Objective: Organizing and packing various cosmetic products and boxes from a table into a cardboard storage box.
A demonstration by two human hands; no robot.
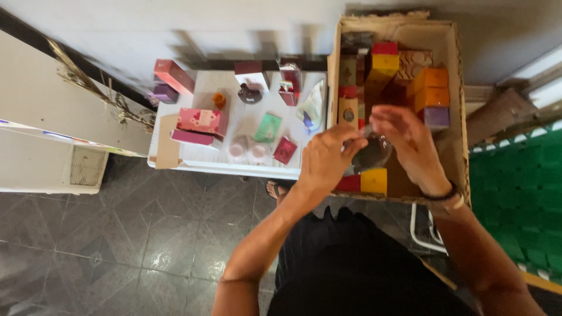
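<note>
Both hands meet over a brown cardboard box [459, 117] filled with small coloured boxes. Between them is a small rounded clear glass bottle [372, 153], blurred by motion. My left hand [325, 164] grips its left side and top. My right hand [410, 143] curls around its right side, with a dark band on that wrist. Below the bottle, a yellow box [373, 181] and a red box [349, 184] stand at the near wall of the cardboard box.
A low white table [246, 167] to the left carries pink, green, red and maroon boxes and small bottles. Grey tiled floor [117, 246] lies below. A green woven seat [521, 187] is on the right. My foot [276, 188] shows under the table edge.
</note>
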